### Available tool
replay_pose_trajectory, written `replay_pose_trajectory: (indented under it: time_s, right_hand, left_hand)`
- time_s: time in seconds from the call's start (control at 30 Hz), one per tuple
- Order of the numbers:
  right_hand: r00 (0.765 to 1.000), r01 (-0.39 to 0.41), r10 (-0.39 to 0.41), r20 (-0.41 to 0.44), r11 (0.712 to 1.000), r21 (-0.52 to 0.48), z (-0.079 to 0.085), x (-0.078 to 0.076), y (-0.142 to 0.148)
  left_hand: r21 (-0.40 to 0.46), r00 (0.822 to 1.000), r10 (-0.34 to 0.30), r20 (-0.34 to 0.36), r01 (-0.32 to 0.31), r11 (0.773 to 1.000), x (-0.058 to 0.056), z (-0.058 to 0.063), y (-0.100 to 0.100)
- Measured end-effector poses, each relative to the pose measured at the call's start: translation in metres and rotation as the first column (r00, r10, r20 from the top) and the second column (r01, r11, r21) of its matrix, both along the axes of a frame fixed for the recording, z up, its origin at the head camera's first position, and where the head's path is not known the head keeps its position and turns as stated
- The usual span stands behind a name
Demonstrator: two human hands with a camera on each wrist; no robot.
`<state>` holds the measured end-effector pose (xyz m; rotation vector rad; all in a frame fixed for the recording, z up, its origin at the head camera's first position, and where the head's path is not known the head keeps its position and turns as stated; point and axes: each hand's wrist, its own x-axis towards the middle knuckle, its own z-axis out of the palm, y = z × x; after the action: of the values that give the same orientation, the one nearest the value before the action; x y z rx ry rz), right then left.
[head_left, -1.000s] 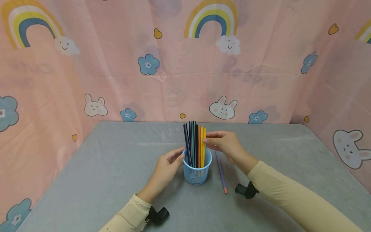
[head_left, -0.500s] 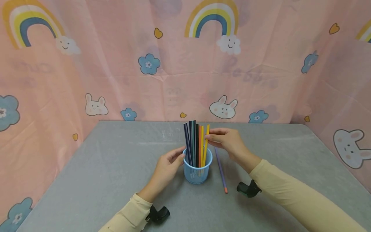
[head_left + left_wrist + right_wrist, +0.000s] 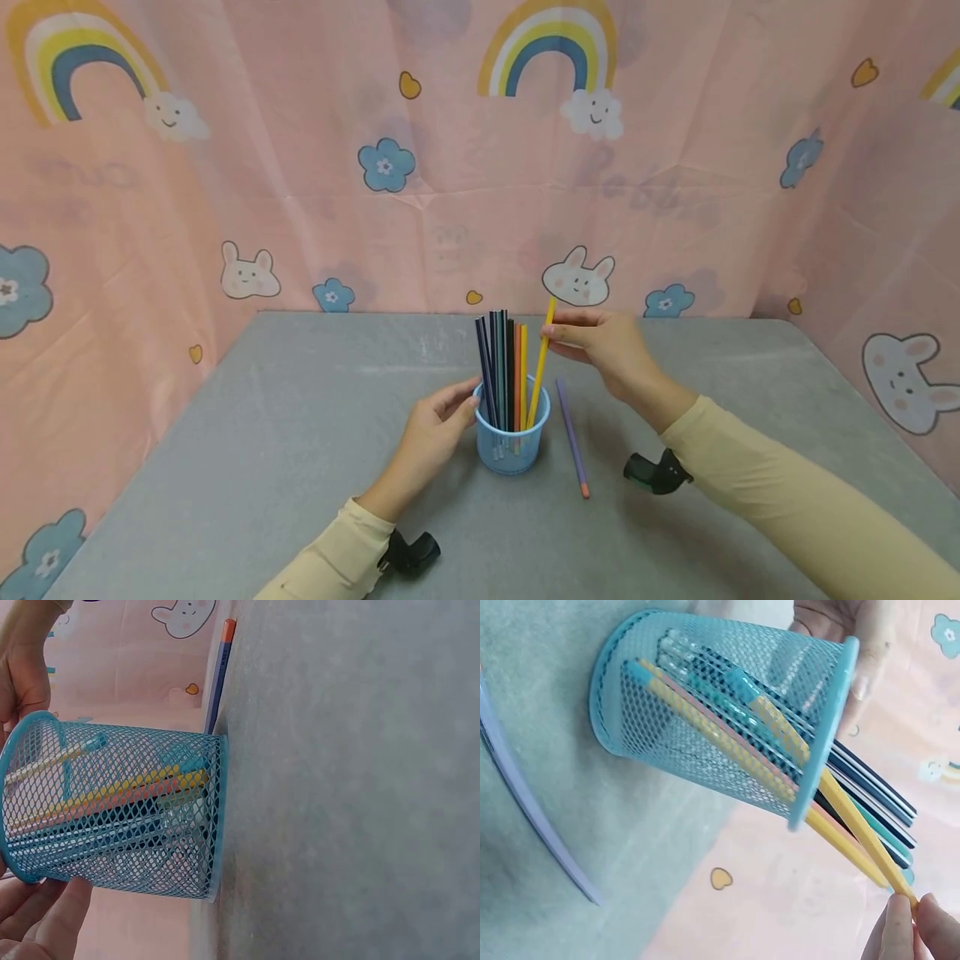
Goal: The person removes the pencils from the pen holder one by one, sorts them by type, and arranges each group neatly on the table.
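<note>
A light blue mesh pencil cup (image 3: pixel 507 457) stands upright on the grey table, holding several dark, teal, orange and yellow pencils. My left hand (image 3: pixel 431 433) grips its left side at the rim, thumb in front. Between thumb and fingers, my right hand (image 3: pixel 611 350) pinches a yellow pencil (image 3: pixel 542 362) near its top end. That pencil leans right, and in the right wrist view its blue-tipped lower end (image 3: pixel 742 684) is still inside the mesh. Another yellow pencil (image 3: pixel 847 855) stays among the others in the cup.
A purple pencil (image 3: pixel 573 442) with an orange eraser end lies on the table (image 3: pixel 300 467) just right of the cup. Behind the table hangs a pink printed cloth (image 3: pixel 450 217). Each wrist carries a black camera (image 3: pixel 657 473).
My right hand has drawn one yellow pencil away from the bunch, up and to the right, partly out of the cup. My left hand stays at the rim.
</note>
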<state>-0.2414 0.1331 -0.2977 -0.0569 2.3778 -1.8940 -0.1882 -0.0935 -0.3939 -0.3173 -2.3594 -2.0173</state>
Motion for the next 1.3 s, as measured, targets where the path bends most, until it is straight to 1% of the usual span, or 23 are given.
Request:
replay_pose_trajectory:
  time_s: [0.2,0.3,0.5,0.6,0.87,0.97,1.03,1.3]
  right_hand:
    - [1.0,-0.013,0.014,-0.021,1.0,0.023,0.014,0.0,0.0]
    - [1.0,-0.016,0.017,-0.021,1.0,0.025,0.019,0.001,0.001]
    - [1.0,-0.009,0.008,-0.024,0.999,-0.037,0.027,0.003,0.006]
    - [0.999,-0.025,0.023,-0.029,0.997,-0.068,0.031,0.004,0.011]
    - [0.999,-0.027,0.02,-0.045,0.987,-0.159,0.046,0.005,0.028]
    - [0.999,-0.028,0.021,-0.043,0.988,-0.155,0.047,0.005,0.035]
    - [0.999,-0.023,0.018,-0.039,0.991,-0.133,0.045,0.004,0.039]
    - [1.0,-0.007,0.007,-0.008,0.998,-0.058,0.033,0.003,0.05]
  left_hand:
    - [0.003,1.0,0.011,-0.015,-0.011,1.0,-0.002,0.001,0.0]
    - [0.009,1.0,0.007,-0.03,-0.006,1.0,-0.002,0.002,0.0]
    - [0.008,1.0,-0.009,-0.027,0.01,1.0,-0.002,0.0,0.0]
    - [0.005,1.0,-0.01,-0.02,0.01,1.0,-0.002,-0.001,0.001]
    - [0.004,1.0,-0.006,-0.021,0.006,1.0,-0.002,-0.003,0.001]
    - [0.007,1.0,-0.006,-0.019,0.006,1.0,-0.002,-0.003,0.0]
    - [0.007,1.0,-0.007,-0.023,0.007,1.0,-0.002,-0.003,-0.001]
    - [0.01,1.0,-0.005,-0.026,0.005,1.0,-0.001,-0.004,0.0]
